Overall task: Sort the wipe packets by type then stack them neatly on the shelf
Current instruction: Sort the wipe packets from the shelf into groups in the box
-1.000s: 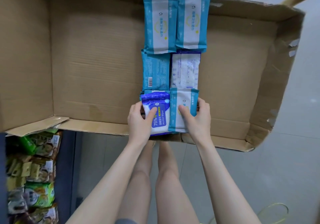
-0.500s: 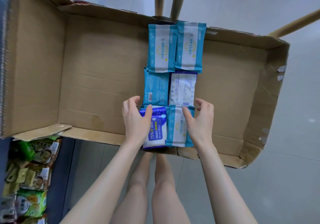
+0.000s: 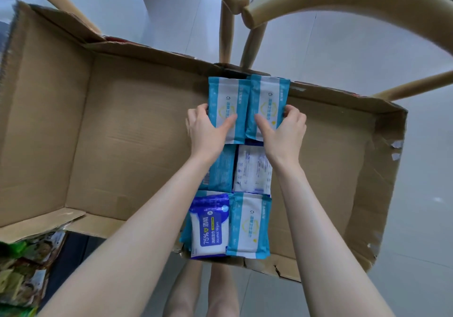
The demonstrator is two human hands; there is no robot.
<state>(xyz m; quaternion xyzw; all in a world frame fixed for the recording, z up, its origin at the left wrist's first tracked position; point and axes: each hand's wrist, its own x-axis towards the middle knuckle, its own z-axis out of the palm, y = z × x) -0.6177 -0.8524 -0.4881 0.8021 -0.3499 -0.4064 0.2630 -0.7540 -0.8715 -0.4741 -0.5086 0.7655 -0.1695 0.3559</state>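
Left hand (image 3: pixel 208 133) gripped far-left teal packet (image 3: pixel 226 101) | right hand (image 3: pixel 285 131) gripped far-right teal packet (image 3: pixel 268 98) | progress: alcohol wipes (image 3: pixel 209 229) lay beside teal ones in cardboard box (image 3: pixel 134 133), sorting likely early, none shelved

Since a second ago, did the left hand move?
Yes. The left hand left the alcohol wipes packet and now grips the far teal packet, deeper in the box.

Two teal packets (image 3: pixel 228 96) side-by-side at box (image 3: pixel 122 145) far edge; blue alcohol packet (image 3: pixel 209 228) near edge, seemingly atop others.
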